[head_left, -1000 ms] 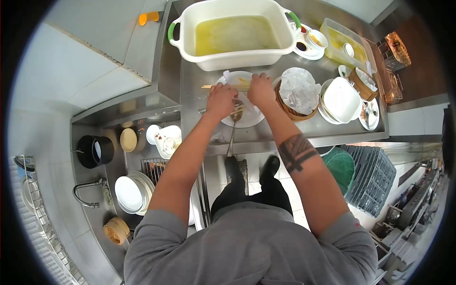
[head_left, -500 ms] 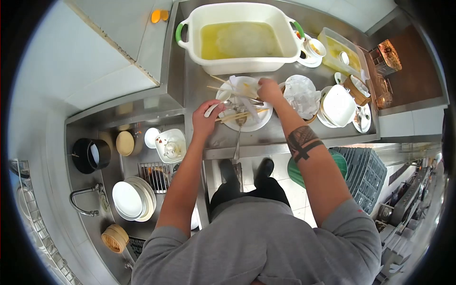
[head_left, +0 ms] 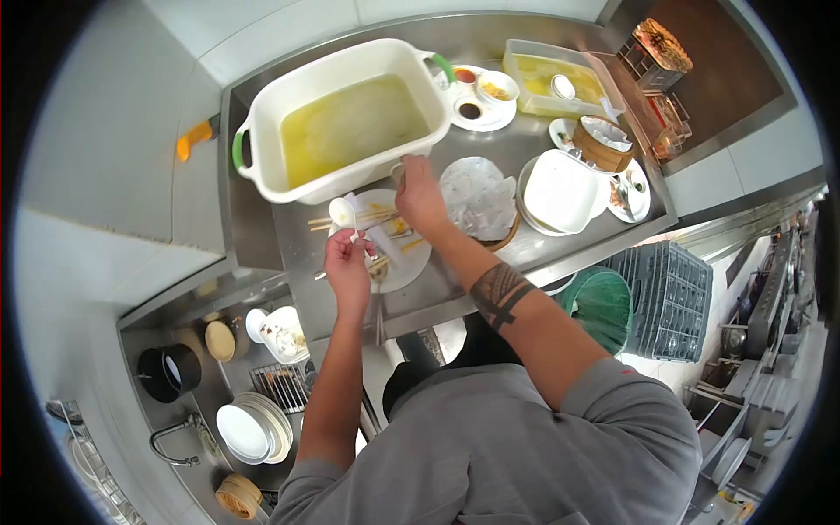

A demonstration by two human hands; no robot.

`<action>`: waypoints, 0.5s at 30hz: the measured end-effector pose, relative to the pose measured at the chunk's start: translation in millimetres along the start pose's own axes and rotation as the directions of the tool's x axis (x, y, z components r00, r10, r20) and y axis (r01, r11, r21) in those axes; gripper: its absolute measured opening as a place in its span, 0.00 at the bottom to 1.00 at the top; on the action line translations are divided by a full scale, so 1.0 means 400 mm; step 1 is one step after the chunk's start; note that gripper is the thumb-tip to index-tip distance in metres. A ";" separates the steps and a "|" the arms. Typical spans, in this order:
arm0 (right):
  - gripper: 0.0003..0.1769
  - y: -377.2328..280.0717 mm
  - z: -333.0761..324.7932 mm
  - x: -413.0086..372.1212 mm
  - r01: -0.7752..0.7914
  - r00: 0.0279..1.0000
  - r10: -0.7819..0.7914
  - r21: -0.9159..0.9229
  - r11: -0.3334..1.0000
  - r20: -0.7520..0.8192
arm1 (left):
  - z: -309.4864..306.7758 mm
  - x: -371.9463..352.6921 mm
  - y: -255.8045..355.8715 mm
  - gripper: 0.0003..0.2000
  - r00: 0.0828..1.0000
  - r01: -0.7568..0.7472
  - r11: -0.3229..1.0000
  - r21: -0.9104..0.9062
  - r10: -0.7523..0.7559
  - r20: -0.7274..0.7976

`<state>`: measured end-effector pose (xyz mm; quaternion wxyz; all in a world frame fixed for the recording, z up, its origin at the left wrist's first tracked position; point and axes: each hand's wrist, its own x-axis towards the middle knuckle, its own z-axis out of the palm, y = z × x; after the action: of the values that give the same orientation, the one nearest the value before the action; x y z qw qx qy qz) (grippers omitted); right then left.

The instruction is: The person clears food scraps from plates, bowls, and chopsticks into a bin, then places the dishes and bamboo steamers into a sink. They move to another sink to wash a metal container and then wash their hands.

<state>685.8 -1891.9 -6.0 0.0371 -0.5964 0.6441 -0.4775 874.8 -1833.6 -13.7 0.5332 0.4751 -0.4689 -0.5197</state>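
My left hand point(head_left: 348, 260) is closed around the handle of a white soup spoon point(head_left: 342, 211), its bowl pointing away from me over the plate. Beneath it lies a white plate point(head_left: 409, 273) with wooden chopsticks point(head_left: 367, 218), other cutlery and a crumpled strip of paper. My right hand point(head_left: 420, 194) is closed near the tub's front rim. A small pale, rounded thing shows at its fingertips, and I cannot tell what it is. Just behind the plate stands a large white tub point(head_left: 267, 149) of yellowish liquid with green handles.
Right of the plate sit a paper-lined basket point(head_left: 477, 197), stacked white dishes point(head_left: 560, 192) and a bamboo steamer point(head_left: 604, 144). Behind are a sauce plate point(head_left: 486, 122) and a clear bin point(head_left: 560, 105) of yellow liquid. A sink at left holds plates point(head_left: 249, 433).
My view has turned, so the counter appears tilted. My right hand has moved from the plate toward the tub's rim. The left hand has raised the spoon bowl away from me.
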 end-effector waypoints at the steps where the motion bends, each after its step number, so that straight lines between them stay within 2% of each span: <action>1: 0.12 0.004 -0.013 0.004 0.120 0.986 -0.108 0.095 0.988 -0.128 | 0.045 0.004 0.012 0.08 1.000 -0.001 1.000 0.007 0.001 0.004; 2: 0.12 -0.009 -0.031 -0.002 0.119 0.986 -0.105 0.100 0.988 -0.130 | 0.101 0.007 0.033 0.08 0.999 -0.050 0.998 0.044 0.050 0.005; 3: 0.13 -0.033 -0.054 -0.014 -0.131 0.977 0.192 0.451 0.883 -0.091 | 0.157 0.009 0.053 0.08 0.995 -0.098 0.992 0.082 0.098 0.003; 4: 0.14 -0.040 -0.080 -0.011 -0.343 0.894 0.444 0.723 0.599 0.055 | 0.212 0.011 0.073 0.09 0.994 -0.104 0.983 0.154 0.100 0.033; 5: 0.14 -0.022 -0.110 0.004 -0.351 0.894 0.443 0.726 0.592 0.071 | 0.271 0.016 0.105 0.10 0.978 -0.208 0.901 0.381 0.186 0.093; 6: 0.15 0.004 -0.146 0.010 -0.455 0.845 0.523 0.664 0.593 0.112 | 0.331 0.021 0.134 0.11 0.955 -0.295 0.757 0.583 0.247 0.162; 7: 0.16 0.020 -0.183 0.013 -0.558 0.789 0.592 0.591 0.582 0.162 | 0.391 0.032 0.144 0.12 0.939 -0.344 0.710 0.615 0.246 0.241; 8: 0.20 0.037 -0.240 0.051 -0.699 0.656 0.688 0.596 0.396 0.312 | 0.450 0.044 0.155 0.13 0.924 -0.380 0.659 0.650 0.233 0.303; 9: 0.24 0.134 -0.278 0.035 -0.410 0.907 0.356 0.275 0.870 0.227 | 0.517 0.055 0.206 0.14 0.902 -0.410 0.695 0.590 0.215 0.374; 10: 0.20 0.103 -0.327 0.135 -0.650 0.639 0.729 0.681 0.338 0.247 | 0.576 0.069 0.247 0.13 0.862 -0.472 0.703 0.532 0.241 0.447; 11: 0.13 0.431 -0.256 0.122 -0.513 0.840 0.500 0.602 0.612 0.208 | 0.621 0.096 0.257 0.15 0.803 -0.531 0.637 0.559 0.167 0.572; 12: 0.08 0.366 -0.331 0.215 -0.443 0.817 0.551 0.796 0.413 0.169 | 0.678 0.122 0.222 0.16 0.739 -0.630 0.608 0.483 0.279 0.613; 13: 0.07 0.448 -0.374 0.283 -0.558 0.743 0.642 0.705 0.438 0.189 | 0.724 0.126 0.233 0.16 0.680 -0.701 0.629 0.337 0.445 0.583; 14: 0.07 0.428 -0.432 0.371 -0.562 0.684 0.700 0.759 0.328 0.203 | 0.755 0.127 0.217 0.16 0.657 -0.742 0.531 0.410 0.449 0.606; 15: 0.07 0.587 -0.436 0.445 -0.553 0.691 0.661 0.803 0.223 0.292 | 0.766 0.113 0.239 0.18 0.617 -0.781 0.490 0.386 0.511 0.599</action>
<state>355.2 -1974.6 26.4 0.4694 -0.1698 0.5041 -0.7048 581.4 -1883.9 115.0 0.3950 0.2833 -0.8561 -0.1755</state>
